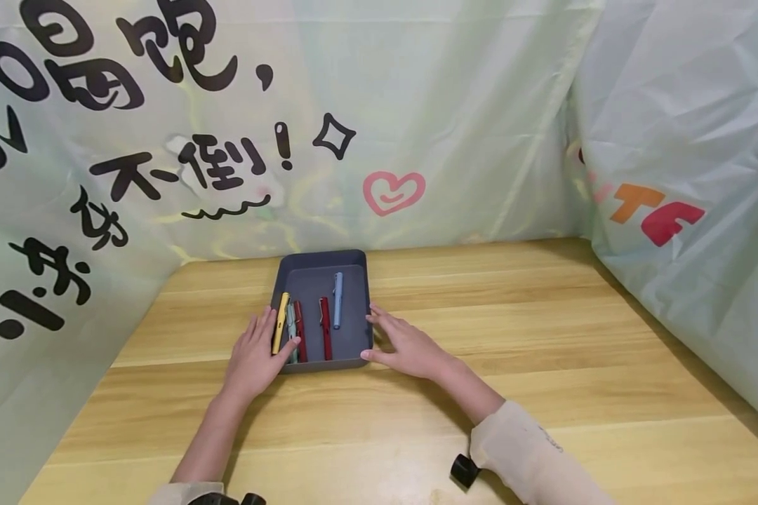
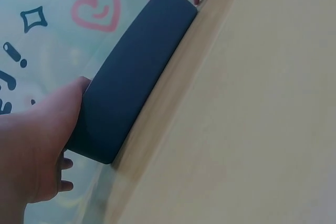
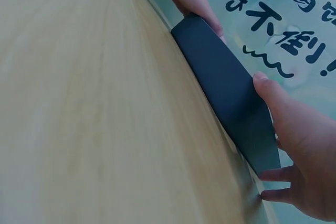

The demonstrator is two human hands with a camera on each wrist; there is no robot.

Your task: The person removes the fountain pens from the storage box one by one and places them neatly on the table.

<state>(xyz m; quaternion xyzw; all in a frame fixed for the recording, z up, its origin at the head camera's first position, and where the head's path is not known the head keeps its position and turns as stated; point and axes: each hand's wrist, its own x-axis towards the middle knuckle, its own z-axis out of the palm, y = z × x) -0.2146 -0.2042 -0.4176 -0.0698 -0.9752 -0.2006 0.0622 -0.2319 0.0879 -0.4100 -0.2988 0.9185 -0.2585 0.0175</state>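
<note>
A dark grey-blue shallow tray (image 1: 321, 259) lies on the wooden table. Inside, a yellow pen (image 1: 281, 322), a pale teal pen (image 1: 292, 327) and a red pen (image 1: 300, 331) sit close together along the left side. Another red pen (image 1: 326, 328) and a blue pen (image 1: 337, 300) are farther right. My left hand (image 1: 253, 354) holds the tray's left side, its thumb over the rim near the front corner. At the right side, my right hand (image 1: 410, 347) grips the edge, thumb by the front corner. Both wrist views show the tray's front wall (image 2: 131, 77) between the hands.
The wooden table (image 1: 543, 315) extends widely to the right and in front. Behind stands a pale cloth curtain (image 1: 480, 140) with black lettering and a pink heart. More cloth (image 1: 688, 140) closes off the right side. A black device (image 1: 464, 471) is by the right sleeve.
</note>
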